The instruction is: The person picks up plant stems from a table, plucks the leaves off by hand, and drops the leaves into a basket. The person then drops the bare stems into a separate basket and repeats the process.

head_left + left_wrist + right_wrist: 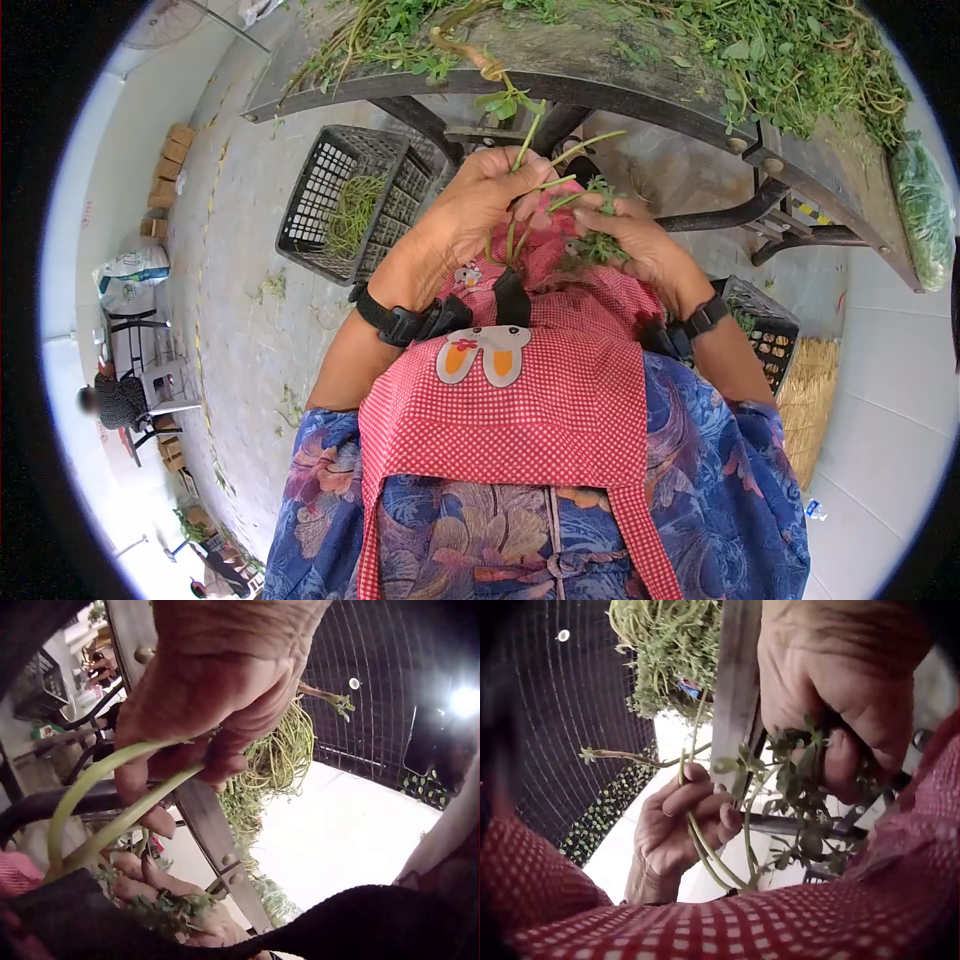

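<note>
While pinching at least two green stems (136, 814), ends toward one o'clock, in the left hand (490, 190), grips leafy sprigs (787, 778) in the right hand (635, 235); has one desk (560, 48) at twelve, two crates (392, 197) at nine and four.

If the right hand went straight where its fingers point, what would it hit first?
The right hand would likely first meet the green stems held in the left hand, though depth is hard to judge.
</note>
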Tool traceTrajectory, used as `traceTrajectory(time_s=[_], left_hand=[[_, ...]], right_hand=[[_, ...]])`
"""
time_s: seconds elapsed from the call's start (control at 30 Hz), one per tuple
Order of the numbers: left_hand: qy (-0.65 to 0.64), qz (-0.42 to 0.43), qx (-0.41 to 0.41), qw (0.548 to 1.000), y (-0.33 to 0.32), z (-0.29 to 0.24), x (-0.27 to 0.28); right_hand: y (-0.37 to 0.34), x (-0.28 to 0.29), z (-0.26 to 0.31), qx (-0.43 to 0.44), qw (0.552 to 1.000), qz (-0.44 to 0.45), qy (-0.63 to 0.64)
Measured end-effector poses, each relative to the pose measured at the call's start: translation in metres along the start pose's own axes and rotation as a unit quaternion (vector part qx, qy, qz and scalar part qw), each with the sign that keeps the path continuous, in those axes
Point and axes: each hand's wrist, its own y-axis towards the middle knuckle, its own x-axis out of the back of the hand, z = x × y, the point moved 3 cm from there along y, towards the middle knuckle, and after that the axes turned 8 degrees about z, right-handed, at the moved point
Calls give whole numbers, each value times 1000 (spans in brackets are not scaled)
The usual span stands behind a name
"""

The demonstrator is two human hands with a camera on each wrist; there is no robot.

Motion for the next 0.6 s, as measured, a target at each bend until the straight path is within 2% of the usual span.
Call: traceTrajectory(time_s=[0.03,0.1,0.17,0.23,0.3,0.33,0.4,0.43,0.5,0.53,0.57,0.6], left_hand=[[-16,-18,6,1000,-1,-1,-4],[-32,-37,11,999,-1,-2,-3],[-15,4,-2,1000,0,-1,1],[-10,-2,1,1000,1,-1,1],[-5,-4,6,1000,2,0,1],[-9,-1,6,1000,2,1,3],[-14,-1,6,1000,2,1,3],[-15,-8,3,1000,1,1,2],[-15,-13,-1,1000,1,3,5],[68,-1,-8,998,1,5,10],[151,12,-15,988,1,6,12],[151,12,-16,988,0,6,11]], right_hand=[[4,-2,-2,1,1000,1,0],[11,-7,-3,31,994,40,101],[15,-10,-2,59,993,66,73],[20,-13,-1,86,991,89,46],[24,-13,3,135,968,73,-197],[23,-12,5,134,968,72,-197],[21,-15,13,181,895,49,-404],[20,-16,13,181,896,50,-404],[15,-16,20,218,860,-32,-459],[12,-17,24,218,860,-32,-460],[10,-15,28,184,885,-53,-425],[9,-11,30,150,906,-74,-389]])
